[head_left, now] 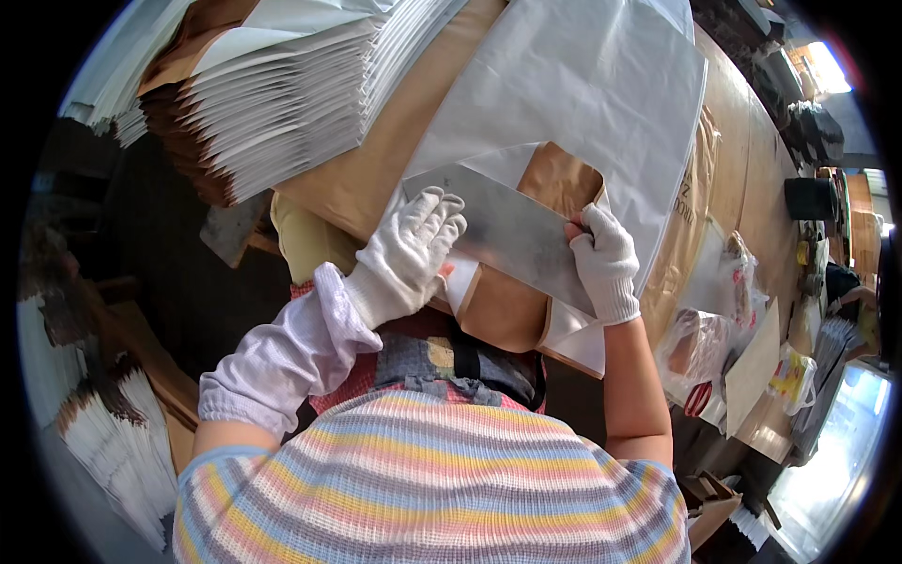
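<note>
A large white paper bag (573,85) with a brown inner layer lies on the table before me, its near end spread open. Across that opened end rests a flat grey metal plate (512,230). Brown lining (503,305) shows on both the near and far sides of the plate. My left hand (404,249), in a white glove and a pale sleeve cover, lies with stretched fingers over the plate's left end and the paper edge. Gloved too, my right hand (604,258) is closed on the plate's right end, thumb on top; its curled fingers are partly hidden.
A thick stack of folded white bags (282,103) with brown ends stands at the far left. More bags (117,442) lie low on the left. On the right of the wooden table (742,132) are clear plastic bags (697,343), red-handled scissors (697,399) and a board (752,371).
</note>
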The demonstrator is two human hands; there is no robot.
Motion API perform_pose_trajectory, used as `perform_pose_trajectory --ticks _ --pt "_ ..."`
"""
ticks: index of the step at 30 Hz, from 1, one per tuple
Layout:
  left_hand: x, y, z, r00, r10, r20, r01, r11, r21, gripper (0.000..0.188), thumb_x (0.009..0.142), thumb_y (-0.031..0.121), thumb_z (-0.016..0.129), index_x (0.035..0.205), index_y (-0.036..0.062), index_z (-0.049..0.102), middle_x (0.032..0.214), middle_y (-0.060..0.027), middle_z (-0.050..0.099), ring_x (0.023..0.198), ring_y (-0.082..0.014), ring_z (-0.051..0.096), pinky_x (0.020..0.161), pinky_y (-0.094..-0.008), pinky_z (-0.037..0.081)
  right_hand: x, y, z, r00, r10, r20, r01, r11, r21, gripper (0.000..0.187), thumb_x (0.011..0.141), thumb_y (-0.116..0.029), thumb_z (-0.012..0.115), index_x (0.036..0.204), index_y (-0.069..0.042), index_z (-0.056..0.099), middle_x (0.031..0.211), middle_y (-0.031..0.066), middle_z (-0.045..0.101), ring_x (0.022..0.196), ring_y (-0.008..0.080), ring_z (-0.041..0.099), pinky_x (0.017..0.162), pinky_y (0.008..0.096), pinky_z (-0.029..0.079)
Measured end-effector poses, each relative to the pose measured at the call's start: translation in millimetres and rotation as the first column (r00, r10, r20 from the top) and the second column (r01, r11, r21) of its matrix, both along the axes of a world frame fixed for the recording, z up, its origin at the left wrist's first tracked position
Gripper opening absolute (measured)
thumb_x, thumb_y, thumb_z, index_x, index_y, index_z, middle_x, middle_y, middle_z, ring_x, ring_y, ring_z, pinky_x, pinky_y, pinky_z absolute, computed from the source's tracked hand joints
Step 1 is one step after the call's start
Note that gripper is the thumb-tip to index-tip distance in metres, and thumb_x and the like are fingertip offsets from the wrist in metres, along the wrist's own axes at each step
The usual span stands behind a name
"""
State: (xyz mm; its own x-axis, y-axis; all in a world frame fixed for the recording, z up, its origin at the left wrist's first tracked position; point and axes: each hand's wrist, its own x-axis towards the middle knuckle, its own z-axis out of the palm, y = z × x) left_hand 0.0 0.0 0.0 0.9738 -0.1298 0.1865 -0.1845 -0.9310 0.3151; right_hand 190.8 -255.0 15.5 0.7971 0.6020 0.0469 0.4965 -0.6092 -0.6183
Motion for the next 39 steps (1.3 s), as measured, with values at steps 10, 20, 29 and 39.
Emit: perform_pose_trajectory --ticks 10,20,29,39 --pt "2.5 -3.4 10.9 0.998 -0.046 -0.04 0.05 0.995 0.085 0.063 0.082 0.011 0.069 0.142 -0.0024 0.056 0.152 -0.0266 0.051 0.146 -0.0457 0.041 0.122 -0.0533 0.034 -43.9 2.8 -3.2 0.894 0.258 0.366 -0.187 0.958 -0.216 0.072 0.08 -0.046 0.075 0.139 -0.005 0.062 0.152 0.0162 0.052 0.146 0.0352 0.042 0.127 0.0566 0.023" --pt "5.4 -5.8 16.3 0.993 -0.071 -0.092 0.083 0.987 0.14 0.058 0.088 0.009 0.065 0.145 0.0022 0.057 0.155 -0.0267 0.047 0.147 -0.048 0.038 0.122 -0.0527 0.034 -49.9 -2.1 -14.0 0.914 0.182 0.362 -0.14 0.98 -0.14 0.072 0.081 -0.049 0.074 0.138 -0.007 0.064 0.153 0.0145 0.052 0.146 0.0337 0.043 0.127 0.0544 0.023" --pt "14.1 -14.5 39.9 0.982 -0.047 -0.181 0.076 0.985 0.157 0.065 0.077 0.013 0.073 0.138 -0.0029 0.057 0.15 -0.0266 0.05 0.142 -0.0475 0.043 0.118 -0.0535 0.038 -43.9 -3.7 -11.0 0.924 0.181 0.337 -0.208 0.977 0.046 0.059 0.073 -0.033 0.082 0.124 -0.005 0.07 0.145 0.0154 0.06 0.139 0.0359 0.051 0.123 0.0549 0.031" --pt "40.0 21.5 -25.4 0.955 -0.278 0.101 0.272 0.96 0.071 0.017 0.073 0.007 0.073 0.088 0.0102 0.065 0.094 -0.0114 0.071 0.088 -0.0324 0.068 0.075 -0.0438 0.056 -53.4 -60.5 6.8 0.901 0.252 0.352 -0.289 0.955 0.058 0.023 0.065 -0.004 0.075 0.088 -0.004 0.07 0.119 0.0113 0.072 0.115 0.0375 0.064 0.098 0.0471 0.052"
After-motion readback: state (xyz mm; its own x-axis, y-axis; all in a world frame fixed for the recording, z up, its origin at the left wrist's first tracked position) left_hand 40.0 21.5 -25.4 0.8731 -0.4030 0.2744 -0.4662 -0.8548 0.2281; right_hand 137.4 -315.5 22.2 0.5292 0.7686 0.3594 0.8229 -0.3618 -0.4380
